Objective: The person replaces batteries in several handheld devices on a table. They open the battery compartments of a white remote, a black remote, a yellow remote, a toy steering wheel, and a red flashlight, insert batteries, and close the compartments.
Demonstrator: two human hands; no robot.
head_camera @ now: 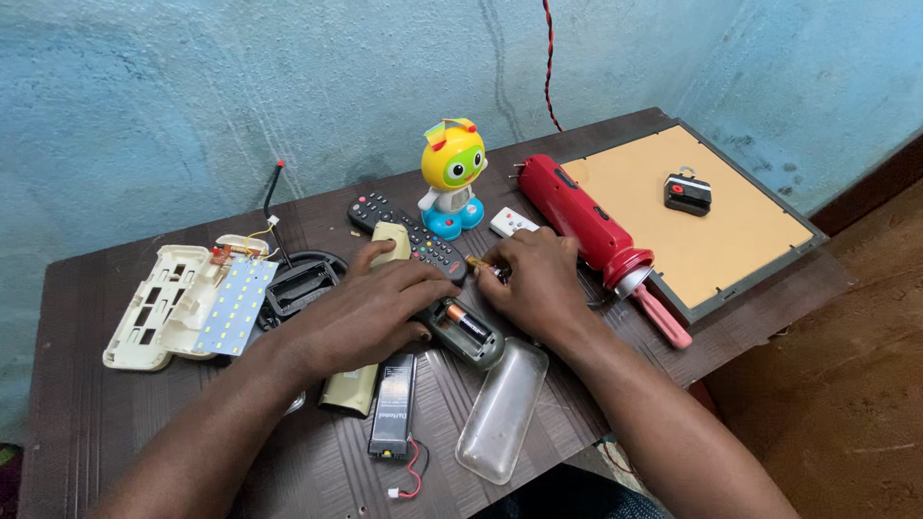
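I see left hand (370,312) flat, fingers spread, on open remote (464,332); right hand (534,281) pinching battery (484,266) just above it. Clear cover (502,410) below remote, near table edge (577,450).

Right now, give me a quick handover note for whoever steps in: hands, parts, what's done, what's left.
Left hand: pressing down on the dark remote body.
Right hand: pinching a small battery at its fingertips.
Remote's compartment lies open, one battery seated.
Second black remote and a red torch lie behind; a clear cover and black battery pack in front.
Left: the pinched battery isn't in, compartment not closed.
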